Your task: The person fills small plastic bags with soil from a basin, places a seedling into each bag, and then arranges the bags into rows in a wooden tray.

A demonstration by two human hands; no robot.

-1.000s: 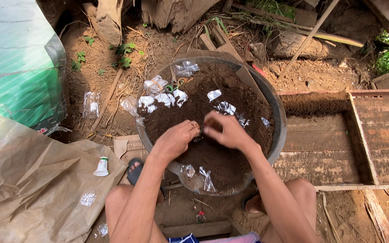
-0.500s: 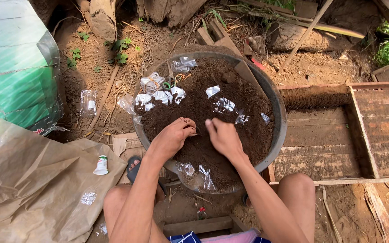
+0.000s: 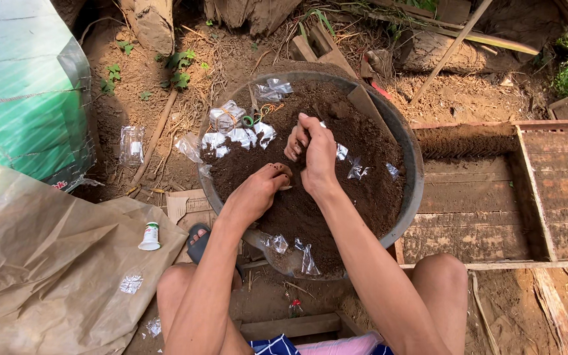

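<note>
— Item one, hands?

— My left hand: fingers curled down into the soil; whether they close on a handful, I cannot tell. My right hand: just beyond it, clenched, knuckles up, fingertips tucked under. What it grips is hidden, though a scrap of clear film shows at its far edge.

— Item two, the soil?

— Dark, loose, filling the round grey basin on the ground between my knees. Both hands are in its middle.

— Step in hand?

— By my reading, gathering soil by hand, possibly into a small bag.

— Item three, surroundings?

— A heap of small clear bags on the basin's far left rim, a few more bags at the near rim. Left of the basin: a sandal, a small white bottle with a green cap, crumpled brown paper, a green sack. Right: a wooden tray.

— What does a next move call for?

— I judge a steady grip on thin film, and soil kept inside the rim.
</note>
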